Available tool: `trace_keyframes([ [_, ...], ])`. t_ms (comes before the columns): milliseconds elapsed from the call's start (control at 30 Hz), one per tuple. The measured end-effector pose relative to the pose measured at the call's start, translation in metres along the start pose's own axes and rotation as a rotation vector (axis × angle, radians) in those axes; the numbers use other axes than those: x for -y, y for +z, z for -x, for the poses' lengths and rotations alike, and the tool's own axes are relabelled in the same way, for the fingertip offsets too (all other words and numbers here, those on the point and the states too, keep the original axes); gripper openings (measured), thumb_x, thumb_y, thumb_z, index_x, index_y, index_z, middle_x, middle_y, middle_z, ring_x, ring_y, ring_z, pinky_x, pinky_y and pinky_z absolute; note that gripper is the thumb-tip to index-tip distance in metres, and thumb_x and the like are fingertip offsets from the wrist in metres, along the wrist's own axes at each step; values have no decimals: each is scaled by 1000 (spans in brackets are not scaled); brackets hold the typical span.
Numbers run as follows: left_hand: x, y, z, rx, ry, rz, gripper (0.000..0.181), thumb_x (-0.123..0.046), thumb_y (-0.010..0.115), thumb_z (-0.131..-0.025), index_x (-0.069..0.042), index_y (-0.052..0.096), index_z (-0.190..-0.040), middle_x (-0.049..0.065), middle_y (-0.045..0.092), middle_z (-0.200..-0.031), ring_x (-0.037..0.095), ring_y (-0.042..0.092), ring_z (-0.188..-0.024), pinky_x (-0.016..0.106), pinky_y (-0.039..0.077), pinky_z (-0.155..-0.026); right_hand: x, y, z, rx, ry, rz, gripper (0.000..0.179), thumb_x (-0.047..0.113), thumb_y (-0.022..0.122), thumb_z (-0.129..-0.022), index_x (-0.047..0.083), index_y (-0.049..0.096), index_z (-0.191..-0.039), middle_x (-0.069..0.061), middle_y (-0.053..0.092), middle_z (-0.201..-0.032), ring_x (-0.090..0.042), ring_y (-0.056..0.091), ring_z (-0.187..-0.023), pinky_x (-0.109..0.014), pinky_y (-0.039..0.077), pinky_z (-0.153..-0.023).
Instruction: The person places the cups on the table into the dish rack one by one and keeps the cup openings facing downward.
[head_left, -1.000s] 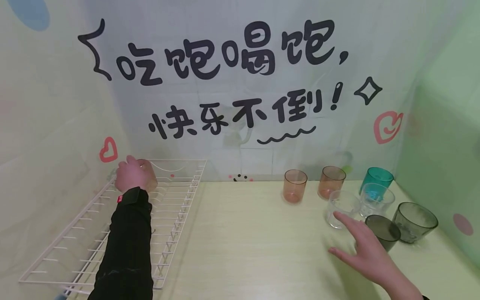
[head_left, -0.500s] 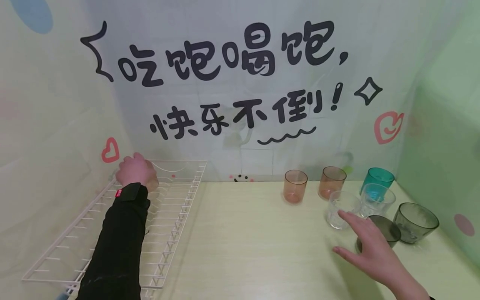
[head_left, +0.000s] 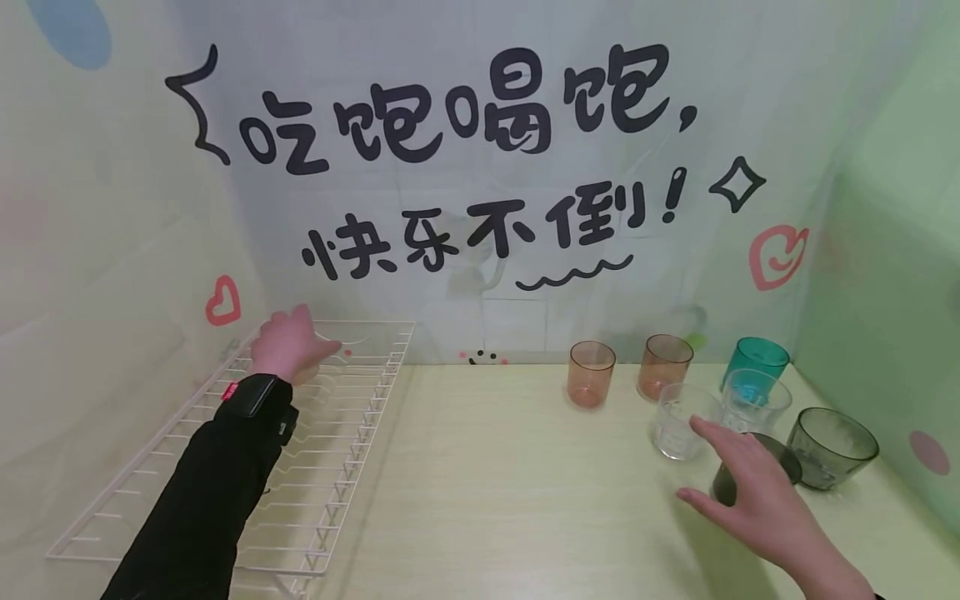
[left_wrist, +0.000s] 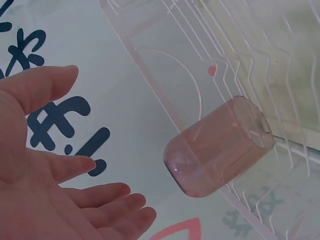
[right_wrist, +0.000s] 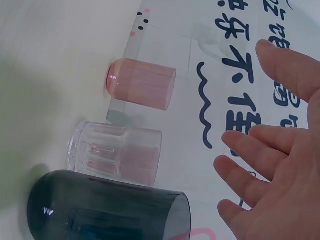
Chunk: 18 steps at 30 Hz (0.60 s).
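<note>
On the white wire rack (head_left: pixel 375 322) a pink see-through glass (left_wrist: pixel 220 145) stands upside down, its mouth towards the wires. My left hand (head_left: pixel 288 343) is beside it with the fingers spread; the left wrist view shows a gap between fingers and glass. From the head view the hand covers most of that glass. My right hand (head_left: pixel 768 500) hovers over the right of the table, fingers apart, holding nothing. Partly hidden behind it stands a dark grey glass (right_wrist: pixel 110 210). Just beyond is a clear ribbed glass (head_left: pixel 678 429).
Two pink glasses (head_left: pixel 590 375) stand upright near the back wall. At the right are a teal glass (head_left: pixel 756 357), another clear glass (head_left: pixel 756 408) and a wide grey glass (head_left: pixel 831 450), close together. Side walls bound the table left and right.
My left hand has let go of the pink glass; its thumb has swung out to the right and the forearm has shifted left. My right hand has drifted slightly right and down.
</note>
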<state>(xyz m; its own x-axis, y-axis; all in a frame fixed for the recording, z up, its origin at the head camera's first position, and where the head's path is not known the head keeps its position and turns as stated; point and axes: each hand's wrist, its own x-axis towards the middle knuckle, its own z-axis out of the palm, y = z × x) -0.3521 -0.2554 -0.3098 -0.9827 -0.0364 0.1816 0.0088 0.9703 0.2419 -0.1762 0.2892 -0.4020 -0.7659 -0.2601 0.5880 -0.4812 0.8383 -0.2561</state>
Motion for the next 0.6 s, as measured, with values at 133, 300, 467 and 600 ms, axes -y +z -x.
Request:
trace_keyframes([
  [133,-10,-4,10,-35,80,-27,78,-47,63,-74,8,35,-121,31,43,-109,45,42,-94,57,37,-80,-2,-2,0,-10,2,11,79,38,76,-66,14,42,-132,-6,50,-126,-27,44,-112,-33,23,-101],
  [300,-24,-8,22,-80,142,-109,80,-52,61,-73,6,38,-122,29,47,-109,44,45,-93,59,34,-81,-4,-4,-2,-13,4,17,80,38,77,-65,15,41,-133,-7,51,-124,-27,45,-108,-38,28,-94],
  [467,-36,-10,37,-97,179,-151,83,-58,60,-71,0,38,-125,24,49,-111,41,45,-97,63,22,-85,-6,-9,-2,10,29,21,81,39,76,-66,15,40,-134,-9,50,-125,-31,42,-110,-47,30,-90],
  [600,-42,-9,50,-94,249,-123,85,-58,61,-71,-1,36,-127,22,50,-111,39,43,-104,63,13,-89,-10,-12,1,18,40,29,80,40,75,-66,13,40,-133,-10,49,-125,-32,41,-112,-48,30,-89],
])
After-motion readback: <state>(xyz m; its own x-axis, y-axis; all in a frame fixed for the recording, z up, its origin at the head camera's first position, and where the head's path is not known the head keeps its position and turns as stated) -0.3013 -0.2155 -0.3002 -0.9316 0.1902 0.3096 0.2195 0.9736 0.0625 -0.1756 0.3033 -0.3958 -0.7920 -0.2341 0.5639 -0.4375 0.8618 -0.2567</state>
